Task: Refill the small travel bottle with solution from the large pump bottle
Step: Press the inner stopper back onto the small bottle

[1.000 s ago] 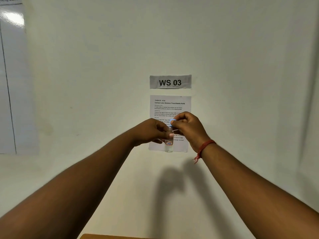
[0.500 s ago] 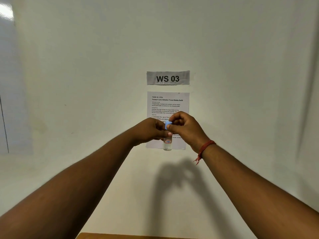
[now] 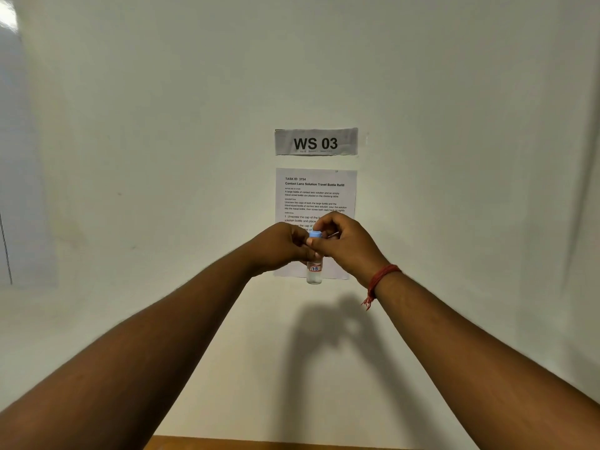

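Note:
A small clear travel bottle (image 3: 314,274) with a red-bordered "7B" label is held upright in the air in front of the wall. My left hand (image 3: 283,246) grips its upper body from the left. My right hand (image 3: 345,243) pinches the light blue cap (image 3: 315,234) at the bottle's top with thumb and fingers. Clear liquid shows in the bottle's lower part. The large pump bottle is not in view.
A white wall carries a "WS 03" sign (image 3: 316,142) and a printed task sheet (image 3: 316,196) behind my hands. A strip of wooden table edge (image 3: 259,443) shows at the bottom. A red thread bracelet (image 3: 378,280) circles my right wrist.
Both hands and the bottle stay at the same spot. My right fingers have shifted around the blue cap, and the view has drifted slightly.

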